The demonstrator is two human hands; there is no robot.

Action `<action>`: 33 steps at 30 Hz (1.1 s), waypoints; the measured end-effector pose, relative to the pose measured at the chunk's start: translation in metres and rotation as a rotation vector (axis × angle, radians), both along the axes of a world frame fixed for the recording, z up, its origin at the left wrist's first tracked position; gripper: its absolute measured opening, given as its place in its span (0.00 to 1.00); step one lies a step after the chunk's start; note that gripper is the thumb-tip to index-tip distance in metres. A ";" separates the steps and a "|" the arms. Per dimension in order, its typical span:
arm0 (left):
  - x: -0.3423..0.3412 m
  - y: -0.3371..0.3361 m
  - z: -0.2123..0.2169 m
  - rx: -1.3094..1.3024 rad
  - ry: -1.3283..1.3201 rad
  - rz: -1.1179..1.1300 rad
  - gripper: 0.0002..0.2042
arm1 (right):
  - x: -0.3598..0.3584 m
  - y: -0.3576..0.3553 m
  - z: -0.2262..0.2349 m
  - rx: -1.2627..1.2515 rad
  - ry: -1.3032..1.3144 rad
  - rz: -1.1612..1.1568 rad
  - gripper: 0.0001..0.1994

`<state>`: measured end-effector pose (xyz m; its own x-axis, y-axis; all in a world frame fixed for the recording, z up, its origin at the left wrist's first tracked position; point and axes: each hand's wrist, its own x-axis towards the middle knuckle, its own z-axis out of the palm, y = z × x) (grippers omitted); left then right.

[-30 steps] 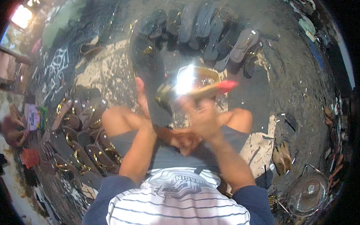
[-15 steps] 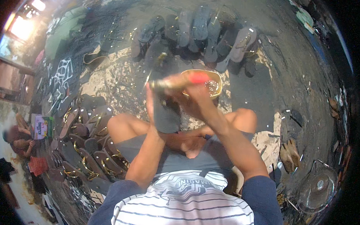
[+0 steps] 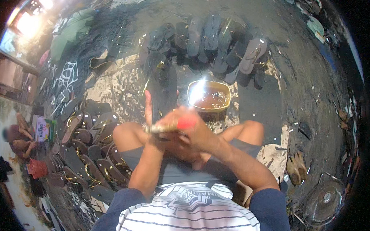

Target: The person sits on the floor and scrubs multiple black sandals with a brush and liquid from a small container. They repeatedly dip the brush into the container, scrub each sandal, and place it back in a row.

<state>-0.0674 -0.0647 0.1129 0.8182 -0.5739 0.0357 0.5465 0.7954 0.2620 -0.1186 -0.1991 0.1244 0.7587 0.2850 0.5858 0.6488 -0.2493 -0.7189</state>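
Observation:
My left hand [image 3: 148,108] holds a dark, flat sandal sole [image 3: 163,101] over my lap, its fingers along the edges. In my right hand [image 3: 196,132] is a brush with a red handle [image 3: 187,121], blurred by motion. The pale brush end lies across the near part of the sole, close to my left wrist; whether it touches the sole is hard to tell. Just beyond my right hand stands a yellow-rimmed tub [image 3: 229,101] with amber-brown liquid in it and a bright glare on its left side. My hands hide the sole's near end.
Several dark sandals [image 3: 212,37] stand in an arc beyond the tub. More, with gold straps [image 3: 89,169], crowd the floor by my left knee. To the right lie a dark flat sheet [image 3: 258,104], brown shoe lasts [image 3: 297,168] and a round fan grille [image 3: 326,198]. A person sits far left.
The brush and my right hand have come nearer to my body, uncovering the tub. The sole lies lower under the brush. My view has tipped slightly.

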 end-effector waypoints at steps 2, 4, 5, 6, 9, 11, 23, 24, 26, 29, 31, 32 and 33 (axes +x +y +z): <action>-0.001 -0.002 -0.001 -0.113 0.012 -0.006 0.30 | 0.018 -0.006 -0.005 -0.330 -0.151 -0.185 0.13; -0.010 -0.014 0.000 0.065 0.105 0.173 0.28 | 0.049 -0.028 0.006 -0.099 0.030 -0.176 0.15; -0.014 -0.021 0.021 0.033 0.184 0.183 0.29 | 0.054 -0.038 0.004 0.183 0.205 -0.086 0.16; -0.003 -0.009 0.001 0.006 0.135 0.134 0.30 | 0.054 -0.038 -0.003 0.272 0.251 -0.039 0.17; 0.013 0.006 -0.002 0.042 0.058 0.124 0.32 | -0.019 -0.017 -0.034 -0.145 0.137 -0.229 0.16; 0.031 0.023 -0.038 -0.049 0.107 -0.009 0.38 | -0.048 0.001 -0.016 0.335 0.597 -0.130 0.13; 0.259 -0.024 -0.039 0.671 0.310 0.264 0.43 | -0.056 -0.061 0.042 0.422 0.362 -0.614 0.17; 0.239 -0.031 -0.038 0.767 0.141 0.396 0.37 | -0.064 -0.071 0.034 0.378 0.386 -0.749 0.16; 0.199 -0.034 -0.031 0.873 -0.143 0.492 0.26 | -0.078 -0.103 0.011 0.242 0.423 -0.968 0.16; 0.156 0.029 -0.052 0.983 -0.461 0.514 0.23 | -0.069 -0.116 -0.008 0.480 0.428 -0.998 0.19; 0.117 0.080 -0.032 1.062 -0.355 0.517 0.26 | -0.065 -0.112 -0.001 0.481 0.500 -1.103 0.21; 0.097 0.111 -0.010 1.428 -0.324 0.577 0.30 | -0.070 -0.120 0.002 0.409 0.532 -1.174 0.23; 0.076 0.155 -0.006 1.500 -0.275 0.699 0.31 | -0.067 -0.123 0.004 0.347 0.573 -1.209 0.24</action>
<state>0.0089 0.0905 0.1065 0.9765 0.2155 0.0068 0.0320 -0.1761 0.9839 -0.1858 -0.3218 0.1282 0.5844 -0.8113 0.0164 -0.2447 -0.1955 -0.9497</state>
